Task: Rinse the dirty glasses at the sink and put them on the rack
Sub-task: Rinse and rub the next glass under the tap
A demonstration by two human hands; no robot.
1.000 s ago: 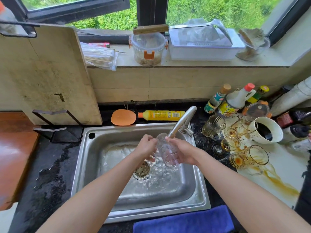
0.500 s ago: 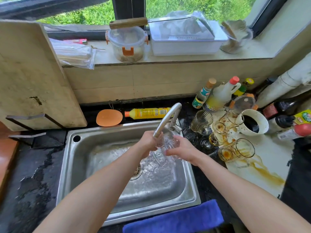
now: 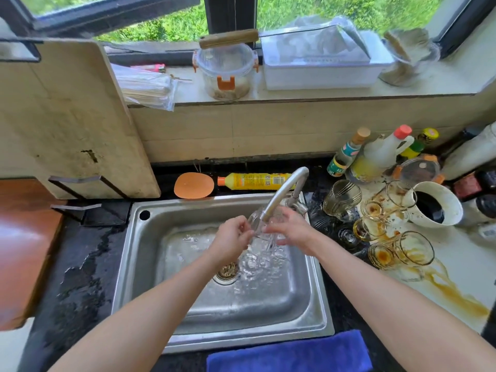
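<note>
Against the wall at the sink's 10 o'clock, a pale board [image 3: 67, 116] is propped upright. The steel sink [image 3: 139, 264] is set into the dark counter [image 3: 88, 264], and water is seen rippling across its floor. A blue towel [image 3: 290, 353] is laid along the 6 o'clock edge.

At 3 o'clock a pale surface [image 3: 461, 259] is streaked by a brown spill [image 3: 456, 299]. Dirty glasses [image 3: 402, 251] are clustered on it, some upright and some on their sides, all stained brown. A white mug [image 3: 434, 205] of dark liquid is stood just beside them at 2 o'clock. Bottles [image 3: 375, 157] are grouped at 1 o'clock.

A yellow bottle [image 3: 255, 181] is laid flat behind the sink at 12 o'clock, with an orange pad [image 3: 193, 185] just beside its cap end.

The tap [image 3: 284, 191] is rooted at the sink's 1 o'clock corner, with its spout angled over the basin.

- Left hand [image 3: 230, 241]: fingers are curled and the glass is pinched at its 9 o'clock side.
- Right hand [image 3: 292, 233]: fingers are curled round the glass's 3 o'clock side.
- Glass [image 3: 256, 220]: clear, held between both hands at the spout tip, above the basin at 1 o'clock from the drain [image 3: 226, 271]. It is blurred by water, so its tilt cannot be told.
</note>
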